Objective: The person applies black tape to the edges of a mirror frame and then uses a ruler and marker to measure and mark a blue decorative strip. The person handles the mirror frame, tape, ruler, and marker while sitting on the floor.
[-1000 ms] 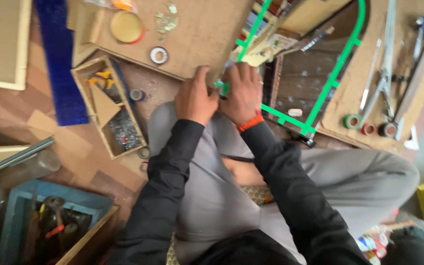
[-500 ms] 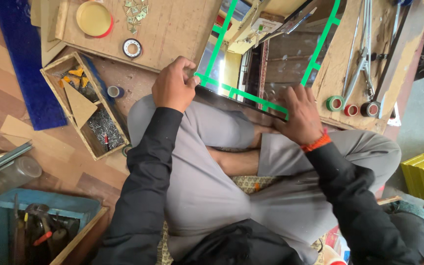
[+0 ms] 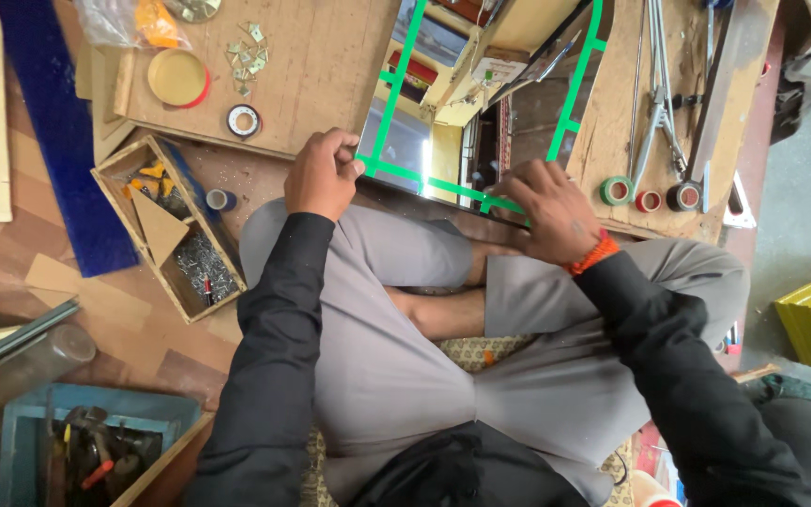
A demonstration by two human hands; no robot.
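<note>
Green-taped mirror (image 3: 481,122), both hands' fingers (image 3: 344,150) pinching edge

One mirror (image 3: 481,113), four tape rolls (image 3: 617,191), two wooden boxes (image 3: 169,230), two hands (image 3: 323,176).

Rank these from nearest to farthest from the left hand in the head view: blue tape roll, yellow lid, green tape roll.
From the left hand:
1. Blue tape roll, just beside it, on its outer side.
2. Yellow lid, farther up the board.
3. Green tape roll, beyond the right hand.
</note>
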